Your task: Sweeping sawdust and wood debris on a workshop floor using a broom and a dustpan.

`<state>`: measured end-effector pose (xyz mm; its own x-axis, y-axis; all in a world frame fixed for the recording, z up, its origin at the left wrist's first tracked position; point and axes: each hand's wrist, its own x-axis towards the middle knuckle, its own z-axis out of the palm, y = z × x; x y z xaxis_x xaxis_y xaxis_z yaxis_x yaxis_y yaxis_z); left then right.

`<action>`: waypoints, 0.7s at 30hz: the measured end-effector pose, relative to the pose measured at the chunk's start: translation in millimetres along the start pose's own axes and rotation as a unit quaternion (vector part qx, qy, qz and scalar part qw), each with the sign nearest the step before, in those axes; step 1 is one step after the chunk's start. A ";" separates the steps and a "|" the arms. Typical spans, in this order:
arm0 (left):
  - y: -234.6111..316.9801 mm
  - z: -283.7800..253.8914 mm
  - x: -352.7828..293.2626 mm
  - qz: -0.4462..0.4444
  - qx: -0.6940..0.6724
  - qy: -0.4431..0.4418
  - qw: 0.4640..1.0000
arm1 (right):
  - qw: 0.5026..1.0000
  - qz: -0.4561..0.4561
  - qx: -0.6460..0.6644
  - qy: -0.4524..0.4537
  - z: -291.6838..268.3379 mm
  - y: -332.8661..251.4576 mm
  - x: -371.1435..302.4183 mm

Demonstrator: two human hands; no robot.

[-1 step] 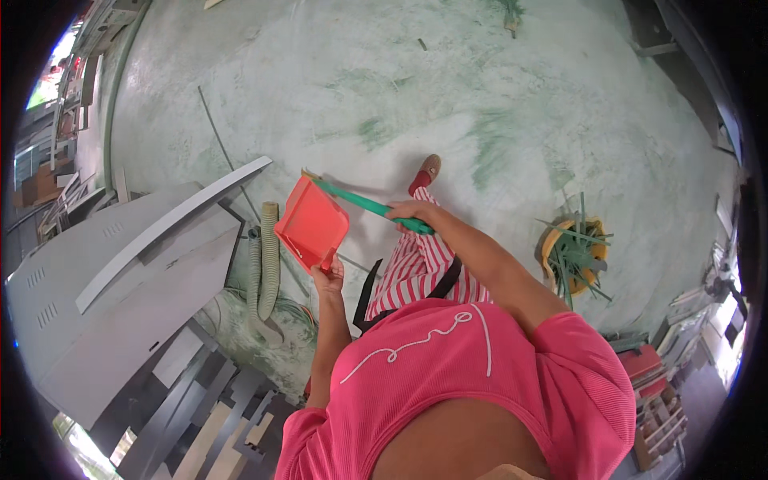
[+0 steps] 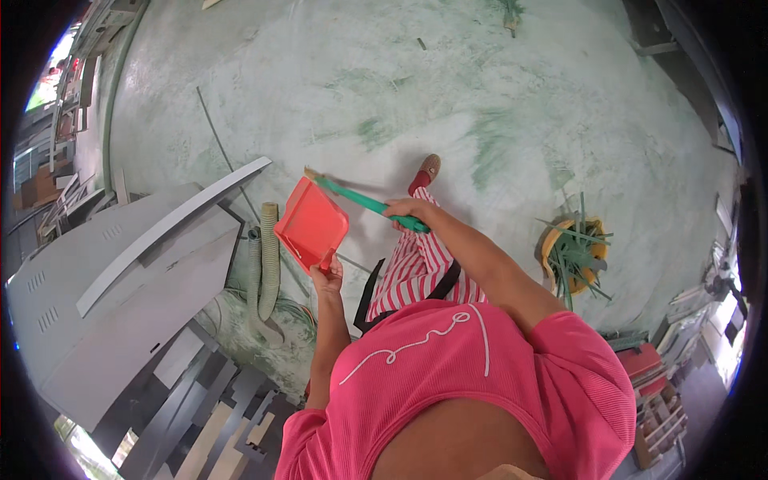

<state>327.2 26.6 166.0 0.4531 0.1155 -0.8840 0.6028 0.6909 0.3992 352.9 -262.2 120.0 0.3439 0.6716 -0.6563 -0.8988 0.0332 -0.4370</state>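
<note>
My left hand (image 2: 327, 280) is closed round the short handle of a red dustpan (image 2: 315, 225), which is held up above the floor with its open edge pointing away from me. A few small pale bits lie in the pan near the handle. My right hand (image 2: 409, 211) grips the green handle of a brush (image 2: 352, 195). Its tan bristle end reaches left to the far edge of the dustpan; whether the two touch, I cannot tell.
To the left lie large grey metal panels (image 2: 120, 312) and two ribbed hoses (image 2: 270, 264). A thin rod (image 2: 214, 128) lies on the floor (image 2: 320, 88). A yellow bucket (image 2: 598, 254) full of green strips stands right. Shelving (image 2: 664, 424) fills the lower right.
My right hand and the brush have shifted very slightly to the left. The dustpan and my left hand stay where they were.
</note>
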 end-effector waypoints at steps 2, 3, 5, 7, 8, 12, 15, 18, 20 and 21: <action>-0.1 29.6 5.1 -0.025 0.018 0.058 0.998 | 0.990 -0.017 0.117 0.082 -28.0 7.5 16.0; 4.8 30.3 8.7 -0.023 0.015 0.066 0.997 | 0.975 -0.040 0.197 0.098 -40.3 14.9 14.2; 11.7 24.8 20.6 -0.020 0.000 0.069 0.997 | 0.942 -0.095 0.289 0.142 -54.2 11.2 -16.5; 11.4 38.1 29.4 -0.029 0.005 0.058 0.998 | 0.914 -0.137 0.353 0.143 -68.3 7.8 -69.5; 10.1 53.3 33.9 -0.037 0.018 0.036 0.999 | 0.905 -0.128 0.380 0.143 -89.7 24.5 -91.5; 22.6 48.2 61.0 -0.068 -0.002 -0.021 0.997 | 0.852 -0.101 0.467 0.215 -84.5 4.4 -168.9; 20.6 73.2 67.6 -0.059 0.002 0.008 0.998 | 0.839 -0.086 0.455 0.285 -87.7 6.8 -207.9; 23.6 81.7 72.8 -0.067 -0.027 -0.016 0.997 | 0.860 -0.053 0.405 0.306 -76.0 -13.2 -227.3; 24.7 83.6 74.3 -0.041 -0.024 -0.007 0.999 | 0.877 -0.019 0.376 0.300 -71.2 -33.3 -229.8; 25.9 82.2 75.0 -0.040 -0.027 -0.004 0.999 | 0.899 -0.005 0.349 0.266 -65.5 -45.3 -223.5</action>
<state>430.7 -5.5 130.1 0.4103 0.0521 -0.9105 0.6016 0.7349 0.3132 334.5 -462.3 246.2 0.2665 0.2257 -0.9371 -0.7832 0.6173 -0.0740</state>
